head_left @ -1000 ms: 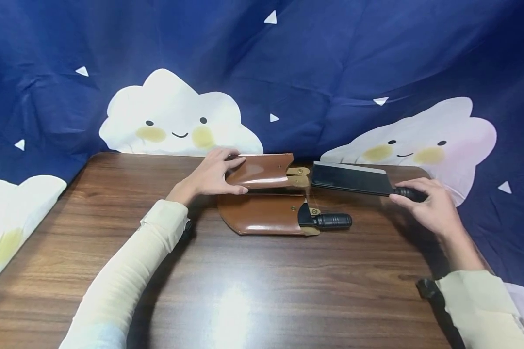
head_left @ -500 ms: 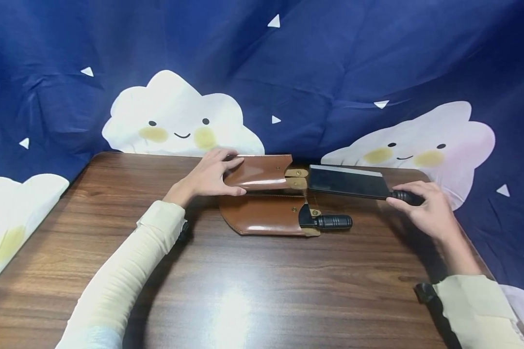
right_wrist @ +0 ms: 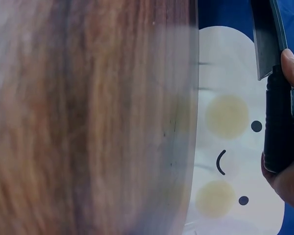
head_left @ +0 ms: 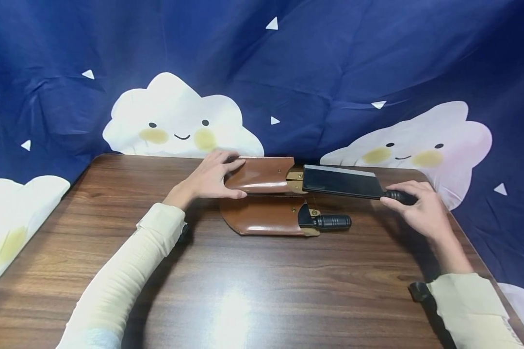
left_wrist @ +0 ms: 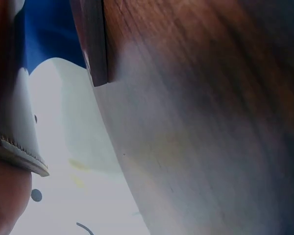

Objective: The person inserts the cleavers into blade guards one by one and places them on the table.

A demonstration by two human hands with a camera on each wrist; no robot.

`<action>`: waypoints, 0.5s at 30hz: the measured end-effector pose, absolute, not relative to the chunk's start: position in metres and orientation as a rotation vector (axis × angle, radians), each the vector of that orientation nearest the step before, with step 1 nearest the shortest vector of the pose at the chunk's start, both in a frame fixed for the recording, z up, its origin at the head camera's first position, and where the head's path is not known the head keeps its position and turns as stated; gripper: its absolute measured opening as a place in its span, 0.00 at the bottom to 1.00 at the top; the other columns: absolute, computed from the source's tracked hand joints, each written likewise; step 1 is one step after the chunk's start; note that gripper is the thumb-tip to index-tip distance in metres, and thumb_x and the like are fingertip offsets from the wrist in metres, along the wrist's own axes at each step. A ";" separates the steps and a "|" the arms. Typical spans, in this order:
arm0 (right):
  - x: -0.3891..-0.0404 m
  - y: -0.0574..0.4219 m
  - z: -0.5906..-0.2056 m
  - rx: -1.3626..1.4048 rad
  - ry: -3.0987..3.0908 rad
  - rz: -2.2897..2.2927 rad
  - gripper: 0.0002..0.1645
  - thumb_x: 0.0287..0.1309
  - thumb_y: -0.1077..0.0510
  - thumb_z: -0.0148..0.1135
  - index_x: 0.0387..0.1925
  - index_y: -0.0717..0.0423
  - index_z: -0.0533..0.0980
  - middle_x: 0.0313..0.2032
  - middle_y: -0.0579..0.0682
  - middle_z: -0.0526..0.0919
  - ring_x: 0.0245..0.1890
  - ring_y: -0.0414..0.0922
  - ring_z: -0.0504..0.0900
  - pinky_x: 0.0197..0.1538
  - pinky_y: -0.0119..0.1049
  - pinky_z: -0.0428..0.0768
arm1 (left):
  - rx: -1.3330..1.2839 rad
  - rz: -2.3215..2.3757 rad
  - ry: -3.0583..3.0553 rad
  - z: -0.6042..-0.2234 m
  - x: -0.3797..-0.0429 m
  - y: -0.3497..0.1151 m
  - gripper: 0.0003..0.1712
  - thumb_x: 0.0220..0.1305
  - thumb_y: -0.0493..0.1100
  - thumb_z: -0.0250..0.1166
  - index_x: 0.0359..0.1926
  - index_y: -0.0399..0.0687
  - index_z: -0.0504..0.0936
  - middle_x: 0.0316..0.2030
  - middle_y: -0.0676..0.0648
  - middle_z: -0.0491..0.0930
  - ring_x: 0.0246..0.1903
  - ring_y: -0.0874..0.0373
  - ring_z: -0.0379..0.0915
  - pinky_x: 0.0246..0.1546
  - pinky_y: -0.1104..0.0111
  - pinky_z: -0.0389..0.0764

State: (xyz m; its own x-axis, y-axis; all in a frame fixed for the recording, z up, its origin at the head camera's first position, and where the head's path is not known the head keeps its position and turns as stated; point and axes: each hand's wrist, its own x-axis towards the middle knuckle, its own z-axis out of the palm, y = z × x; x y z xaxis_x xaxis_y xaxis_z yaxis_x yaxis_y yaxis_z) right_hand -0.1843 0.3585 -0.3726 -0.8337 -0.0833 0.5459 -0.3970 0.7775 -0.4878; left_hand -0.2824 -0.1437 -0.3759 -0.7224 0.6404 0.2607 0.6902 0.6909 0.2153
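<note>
cleaver [head_left: 342,183] hangs above the surface [head_left: 332,281], its handle [right_wrist: 280,122] gripped by the right hand [head_left: 419,208], its blade end [head_left: 309,178] just beside the straps [head_left: 294,176] of the far brown sheath [head_left: 264,175] that the left hand [head_left: 210,177] grips

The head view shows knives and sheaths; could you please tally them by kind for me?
Knives: 2 (bare knife in the right hand, sheathed knife)
Sheaths: 2 (upper sheath in the left hand, lower sheath on the table)
Total: 4
</note>
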 end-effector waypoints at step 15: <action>-0.184 0.348 -0.369 0.374 -2.490 0.848 0.18 0.43 0.66 0.81 0.41 0.63 0.87 0.39 0.61 0.86 0.44 0.42 0.71 0.47 0.26 0.61 | -1.115 -0.449 -2.684 -0.376 -0.279 -0.142 0.57 0.47 0.76 0.66 0.71 0.46 0.73 0.67 0.42 0.66 0.67 0.46 0.58 0.69 0.50 0.54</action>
